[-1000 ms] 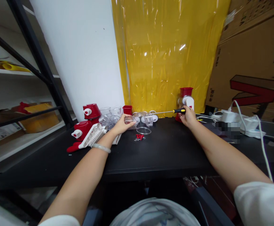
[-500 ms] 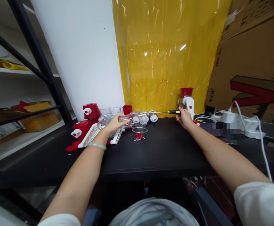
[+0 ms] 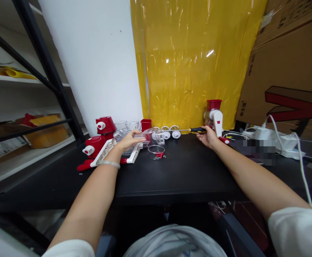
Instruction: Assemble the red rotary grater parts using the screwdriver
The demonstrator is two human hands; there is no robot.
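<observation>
**Clear plastic housing and screwdriver, 1 in each hand**

The housing is over the rear half of the bench, left of centre, its round rim turned toward the front edge. The left hand has its fingers wrapped around the housing's left end. The right hand grips the screwdriver by its black-and-yellow handle, fingers curled; the shaft points left, roughly level, at the housing's right side, and whether the tip touches cannot be told. The housing is probably light, stiff and smooth, liable to slip or to crack under hard pressure; its left end seems the safest hold, away from the tip. The screwdriver's handle should offer firm purchase.

Just beside the rim lie small red parts with screws. Toward the rear edge stand white-ended drums and a red hopper. Toward the left edge are 2 red bases and white plastic parts, partly hidden. Near the right rear corner stands a red-and-white grinder, with white adapters farther right.
</observation>
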